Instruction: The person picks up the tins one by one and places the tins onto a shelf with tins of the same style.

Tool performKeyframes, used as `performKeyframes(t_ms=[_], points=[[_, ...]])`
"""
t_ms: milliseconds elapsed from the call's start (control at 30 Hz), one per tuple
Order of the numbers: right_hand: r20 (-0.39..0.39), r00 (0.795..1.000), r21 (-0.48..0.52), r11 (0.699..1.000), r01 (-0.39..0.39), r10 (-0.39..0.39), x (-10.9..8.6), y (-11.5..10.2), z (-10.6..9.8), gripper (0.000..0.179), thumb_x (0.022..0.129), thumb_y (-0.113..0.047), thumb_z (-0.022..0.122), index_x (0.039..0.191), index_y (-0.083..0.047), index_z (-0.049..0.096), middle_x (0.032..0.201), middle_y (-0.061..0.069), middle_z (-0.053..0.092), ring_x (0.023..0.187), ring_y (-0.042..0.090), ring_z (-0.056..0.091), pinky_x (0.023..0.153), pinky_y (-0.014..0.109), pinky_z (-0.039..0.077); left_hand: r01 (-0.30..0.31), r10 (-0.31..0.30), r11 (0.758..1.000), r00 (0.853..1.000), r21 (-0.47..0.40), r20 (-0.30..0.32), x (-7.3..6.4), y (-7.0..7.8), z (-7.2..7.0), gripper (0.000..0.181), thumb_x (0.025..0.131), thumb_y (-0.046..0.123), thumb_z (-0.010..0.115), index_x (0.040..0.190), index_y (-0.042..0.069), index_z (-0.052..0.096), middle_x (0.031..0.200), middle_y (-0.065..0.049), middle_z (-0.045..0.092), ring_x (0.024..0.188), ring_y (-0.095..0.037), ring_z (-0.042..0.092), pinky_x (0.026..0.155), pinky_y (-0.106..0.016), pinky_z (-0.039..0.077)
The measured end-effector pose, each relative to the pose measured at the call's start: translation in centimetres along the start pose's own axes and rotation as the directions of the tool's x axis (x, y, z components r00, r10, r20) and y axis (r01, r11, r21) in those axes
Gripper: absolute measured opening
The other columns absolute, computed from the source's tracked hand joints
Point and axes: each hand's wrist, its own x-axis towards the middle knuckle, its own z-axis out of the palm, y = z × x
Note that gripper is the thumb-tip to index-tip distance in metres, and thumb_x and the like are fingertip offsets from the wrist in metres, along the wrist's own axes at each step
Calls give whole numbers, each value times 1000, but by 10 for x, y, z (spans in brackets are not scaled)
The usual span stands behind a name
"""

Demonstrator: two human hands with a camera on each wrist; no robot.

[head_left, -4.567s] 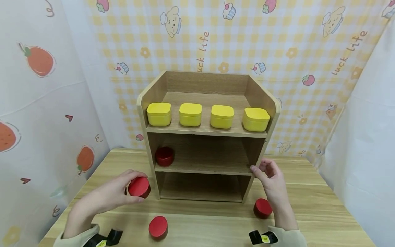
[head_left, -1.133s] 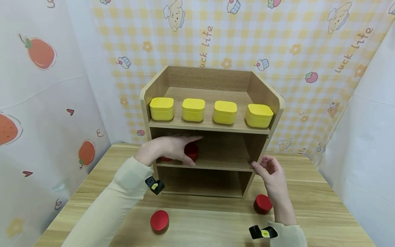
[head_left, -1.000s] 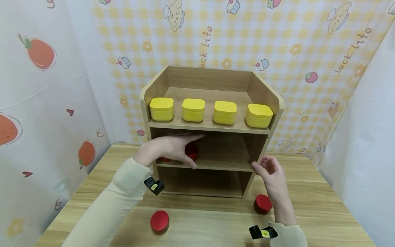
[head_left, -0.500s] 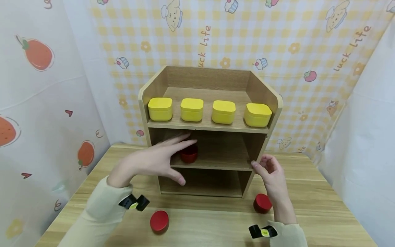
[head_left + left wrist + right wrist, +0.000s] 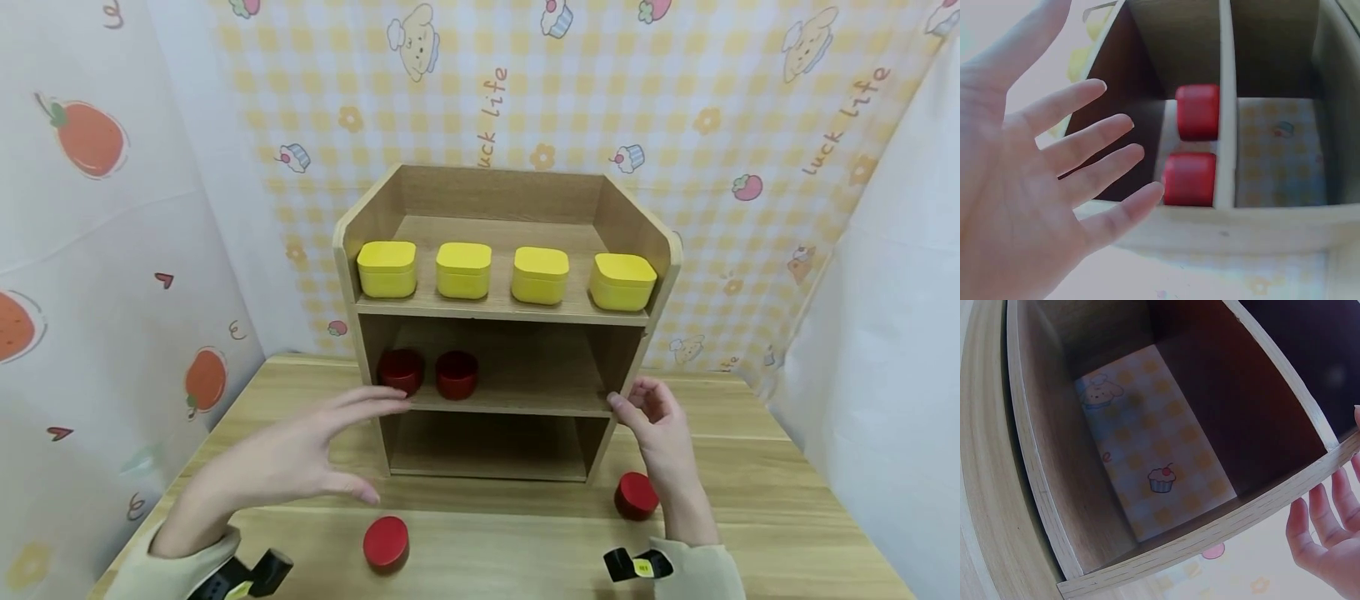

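Note:
A wooden shelf unit (image 5: 491,315) with several yellow lidded boxes (image 5: 540,277) along its top stands on the table. Two round red tins (image 5: 457,377) sit side by side at the left of its middle level; the left wrist view shows both red tins (image 5: 1190,179). My left hand (image 5: 300,458) hovers in front of the unit's left side, holding nothing, fingers extended and thumb apart. With thumb at the front edge and fingers behind, my right hand (image 5: 663,442) grips the unit's right side panel; its fingers (image 5: 1325,512) show at the panel in the right wrist view.
One red tin (image 5: 386,544) lies on the table (image 5: 510,550) below the left hand. Another red tin (image 5: 637,497) stands beside the right wrist. A patterned cloth (image 5: 480,92) hangs behind, and white cloth walls border both sides.
My left hand has carried a red tin onto the middle level beside the first, released it, and drawn back down and left. The right hand keeps its hold on the side panel.

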Motion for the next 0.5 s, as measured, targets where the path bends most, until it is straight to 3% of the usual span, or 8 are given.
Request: performKeyframes(t_ms=[233, 400, 500], points=[[-8, 1000, 34, 999, 11, -10, 0, -2, 2, 24, 91, -4, 69, 108, -5, 53, 92, 0, 53, 87, 12, 53, 74, 21, 50, 54, -52, 998, 997, -42, 48, -28, -20, 24, 78, 75, 61, 72, 141, 27, 49, 141, 4, 49, 124, -19, 50, 93, -42, 49], [-6, 1000, 42, 999, 10, -10, -1, -2, 2, 24, 91, -3, 68, 108, -6, 53, 93, -1, 53, 88, 12, 52, 74, 21, 50, 72, -67, 994, 996, -80, 63, -43, -37, 48, 78, 74, 58, 76, 139, 22, 52, 137, 4, 52, 122, -19, 51, 92, -38, 49], [-1, 1000, 45, 999, 12, -12, -1, -2, 2, 24, 91, -2, 68, 109, -6, 53, 93, -1, 52, 88, 12, 52, 74, 21, 50, 90, -75, 984, 992, -152, 101, -49, -46, 61, 77, 76, 52, 78, 139, 16, 52, 137, 1, 53, 122, -20, 50, 91, -36, 50]])
